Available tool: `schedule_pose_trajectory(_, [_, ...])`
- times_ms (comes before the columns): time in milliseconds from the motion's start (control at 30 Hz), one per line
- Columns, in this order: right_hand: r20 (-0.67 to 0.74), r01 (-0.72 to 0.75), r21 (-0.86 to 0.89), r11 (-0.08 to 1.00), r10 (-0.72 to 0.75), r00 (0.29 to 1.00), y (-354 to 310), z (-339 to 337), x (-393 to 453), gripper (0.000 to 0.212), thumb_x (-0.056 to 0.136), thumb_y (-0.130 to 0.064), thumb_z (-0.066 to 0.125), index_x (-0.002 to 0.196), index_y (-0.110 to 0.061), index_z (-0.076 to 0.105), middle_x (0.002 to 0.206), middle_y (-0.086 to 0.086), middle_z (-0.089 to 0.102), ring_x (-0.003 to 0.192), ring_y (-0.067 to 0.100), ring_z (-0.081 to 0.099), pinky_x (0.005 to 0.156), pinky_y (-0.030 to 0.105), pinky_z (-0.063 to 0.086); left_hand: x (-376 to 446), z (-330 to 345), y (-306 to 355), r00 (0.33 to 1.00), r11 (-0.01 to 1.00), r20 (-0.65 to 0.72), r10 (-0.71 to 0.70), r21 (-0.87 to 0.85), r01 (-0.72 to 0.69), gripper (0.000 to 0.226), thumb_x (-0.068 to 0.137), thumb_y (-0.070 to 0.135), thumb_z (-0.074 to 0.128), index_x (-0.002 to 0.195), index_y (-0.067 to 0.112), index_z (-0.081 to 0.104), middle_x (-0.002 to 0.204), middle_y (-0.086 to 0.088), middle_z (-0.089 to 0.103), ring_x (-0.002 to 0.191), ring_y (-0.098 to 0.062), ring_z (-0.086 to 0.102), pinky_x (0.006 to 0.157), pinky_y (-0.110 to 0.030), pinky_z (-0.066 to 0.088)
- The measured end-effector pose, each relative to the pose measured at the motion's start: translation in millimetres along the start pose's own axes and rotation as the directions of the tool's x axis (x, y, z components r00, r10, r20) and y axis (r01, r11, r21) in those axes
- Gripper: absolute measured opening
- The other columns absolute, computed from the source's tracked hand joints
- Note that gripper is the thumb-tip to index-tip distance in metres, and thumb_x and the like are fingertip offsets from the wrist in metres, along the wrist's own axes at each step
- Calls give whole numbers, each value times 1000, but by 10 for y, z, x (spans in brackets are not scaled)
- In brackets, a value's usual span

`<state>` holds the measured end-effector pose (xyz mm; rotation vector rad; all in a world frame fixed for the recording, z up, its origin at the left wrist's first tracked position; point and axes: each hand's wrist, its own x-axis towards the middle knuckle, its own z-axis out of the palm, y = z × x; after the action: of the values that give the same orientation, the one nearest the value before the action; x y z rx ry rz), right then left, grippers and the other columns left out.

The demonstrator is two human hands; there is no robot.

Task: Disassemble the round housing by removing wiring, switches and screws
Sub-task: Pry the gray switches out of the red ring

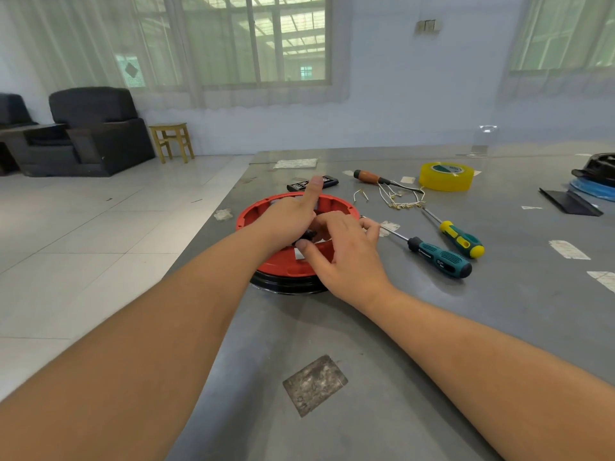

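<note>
A pale room with tall curtained windows, a tiled floor, black armchairs and a small wooden stool far left. In front, a grey table (pixel 366 344) with scraps of tape stuck to it.

The round housing (pixel 286 264), a red plastic disc on a black base, lies flat near the table's left edge, open side up. Being round, it has no long axis; its central axis points straight up.

Both hands meet over its middle. The left hand (pixel 289 217) has its index finger pointing straight away while the other fingers curl down onto a small black part (pixel 304 237), probably a switch. The right hand (pixel 342 251) has its thumb touching that part and its fingers bent over the centre; whether they grip anything cannot be told.

The housing looks light, stiff and smooth, likely to slide, so it is best steadied by the rim; its thin ribs could snap.

To the right lie two green-handled screwdrivers (pixel 439 257), loose white wires (pixel 399 197) already out, a brown-handled tool (pixel 369 177) and yellow tape (pixel 446 176).
</note>
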<state>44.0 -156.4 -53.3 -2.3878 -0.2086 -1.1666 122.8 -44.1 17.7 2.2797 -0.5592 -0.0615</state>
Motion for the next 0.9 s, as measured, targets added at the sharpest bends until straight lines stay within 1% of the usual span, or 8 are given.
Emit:
schedule_pose_trajectory(133, [31,-31,79,996,29,999,-19,-11,16,17,95,-50,57,103,-40,47,98,-20,56,94,3,51,91,35,27,12,34,24,1000,1000,4,8,5,-8,91,100,77,10,80,11,69,74,-1,70,71,-10,62,65,-27,35])
schedule_pose_trajectory(200, [37,-51,123,991,47,998,4,-27,17,16,97,-45,55,106,-32,54,101,-18,59,97,0,49,95,36,29,2,-15,3,999,996,37,-17,-87,20,77,104,72,17,73,18,63,64,4,65,62,-9,61,67,-29,41])
schedule_pose_trajectory(300, [6,-96,207,974,97,995,26,-62,26,17,98,-36,54,112,-26,58,108,-17,60,106,-14,42,97,30,27,-59,-143,-39,987,962,151,-60,-255,97,47,107,53,39,82,22,65,69,4,70,64,-15,66,67,-33,42])
schedule_pose_trajectory(433, [-23,-179,301,937,195,980,83,-100,69,14,101,-25,57,115,-25,58,108,-12,63,96,2,54,97,40,41,-113,-254,-94,973,927,227,42,-372,47,18,100,31,59,99,18,72,80,3,77,71,-11,72,64,-26,46])
schedule_pose_trajectory(500, [-39,-183,335,924,207,977,107,-110,74,22,100,-23,59,122,-24,58,110,-9,60,93,3,55,89,28,46,-120,-271,-102,975,909,216,45,-415,50,10,101,23,64,106,20,73,86,2,80,80,-12,77,62,-22,47])
schedule_pose_trajectory(600, [-58,-148,348,926,179,982,138,-153,78,31,96,-22,64,126,-25,56,110,-10,53,95,8,57,76,10,41,-142,-275,-92,976,903,217,35,-426,62,6,99,24,70,102,19,72,92,-2,82,93,-16,79,68,-26,48])
schedule_pose_trajectory(767, [-8,-127,286,950,135,991,215,-269,97,36,90,-42,70,122,-27,62,108,-15,58,94,8,62,79,15,48,-186,-266,-53,977,909,208,55,-415,37,20,93,34,77,97,18,67,96,-5,82,94,-14,79,66,-22,49])
schedule_pose_trajectory(900, [11,-134,262,956,136,991,246,-315,95,33,88,-35,76,116,-21,68,101,-10,65,93,6,63,84,19,50,-235,-186,-9,984,939,154,84,-344,-27,17,93,29,79,94,16,68,89,-4,82,81,-10,78,59,-16,54])
